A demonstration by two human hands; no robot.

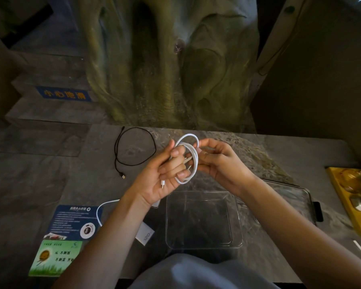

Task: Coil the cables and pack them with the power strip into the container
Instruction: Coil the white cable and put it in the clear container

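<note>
White cable (193,157): coiled in an oval, long axis running from the far side towards the person, held above the tabletop (279,155). Left hand (163,180), palm up, has fingers curled through the coil; right hand (219,161) pinches its upper right edge. One white plug (162,184) hangs at the left palm, pointing nearward.
Black cable (116,151): loose loop lying far left, plug end nearest.
Clear container (237,215): just below the hands.
White power block (145,234): left of the container, under the left forearm.
</note>
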